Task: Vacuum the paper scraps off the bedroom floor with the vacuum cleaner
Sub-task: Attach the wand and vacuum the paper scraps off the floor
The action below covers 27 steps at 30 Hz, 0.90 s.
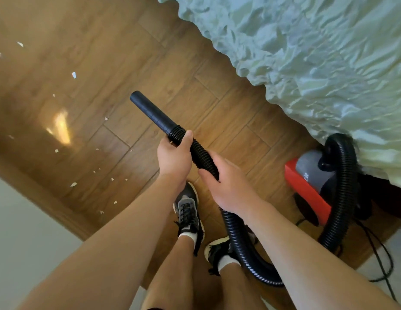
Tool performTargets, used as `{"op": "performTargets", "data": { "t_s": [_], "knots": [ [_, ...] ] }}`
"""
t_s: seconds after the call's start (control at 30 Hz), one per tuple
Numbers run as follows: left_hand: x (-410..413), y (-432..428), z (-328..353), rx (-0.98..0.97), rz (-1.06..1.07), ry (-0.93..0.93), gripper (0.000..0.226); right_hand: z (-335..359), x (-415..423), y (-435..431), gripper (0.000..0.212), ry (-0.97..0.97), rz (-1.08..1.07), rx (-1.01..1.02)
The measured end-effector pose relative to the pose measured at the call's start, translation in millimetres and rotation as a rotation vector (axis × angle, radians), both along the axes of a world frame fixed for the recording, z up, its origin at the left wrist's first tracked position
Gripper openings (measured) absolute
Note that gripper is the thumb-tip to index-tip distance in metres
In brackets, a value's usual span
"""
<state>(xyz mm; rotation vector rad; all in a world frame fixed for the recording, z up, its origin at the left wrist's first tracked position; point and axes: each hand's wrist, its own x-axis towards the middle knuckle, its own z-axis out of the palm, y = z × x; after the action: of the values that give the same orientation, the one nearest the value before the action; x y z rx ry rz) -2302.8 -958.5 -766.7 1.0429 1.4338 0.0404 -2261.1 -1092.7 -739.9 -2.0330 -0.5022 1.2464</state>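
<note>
A black ribbed vacuum hose (237,236) runs from the red and grey vacuum cleaner (311,186) at the right, loops past my feet and ends in a smooth black nozzle tube (151,114) pointing up-left above the floor. My left hand (173,156) grips the hose just behind the nozzle. My right hand (228,184) holds the hose a little further back. Several white paper scraps (73,74) lie scattered on the wooden floor (132,52) to the left of the nozzle.
A bed with a crumpled pale green cover (318,63) fills the upper right, its edge close to the vacuum cleaner. A black power cord (383,260) trails at the lower right. A pale wall (22,238) stands at the lower left. My shoes (188,211) are below the hands.
</note>
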Motion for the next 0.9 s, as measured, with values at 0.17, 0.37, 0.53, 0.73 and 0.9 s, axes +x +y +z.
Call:
{"op": "performTargets", "data": {
  "t_s": [0.17,0.37,0.53,0.73,0.9],
  "knots": [
    [-19.6,36.6,-5.9,-0.017,0.110,0.021,0.025,0.4,3.3,43.0,0.022,0.040,0.149,-0.020],
    [-39.3,69.5,-8.3,-0.027,0.241,0.007,0.018,3.0,1.7,85.9,0.034,0.037,0.305,-0.036],
    [-55.3,78.6,-15.5,-0.058,0.355,0.008,0.019,-3.8,2.1,104.9,0.045,0.039,0.467,-0.048],
    [-76.0,82.9,-24.5,-0.059,0.474,0.028,0.017,-15.6,-1.9,123.0,0.043,0.063,0.614,-0.067],
    [-85.2,84.9,-32.3,-0.088,0.575,0.020,0.017,-20.9,-1.4,137.2,0.035,0.067,0.723,-0.084]
  ]
}}
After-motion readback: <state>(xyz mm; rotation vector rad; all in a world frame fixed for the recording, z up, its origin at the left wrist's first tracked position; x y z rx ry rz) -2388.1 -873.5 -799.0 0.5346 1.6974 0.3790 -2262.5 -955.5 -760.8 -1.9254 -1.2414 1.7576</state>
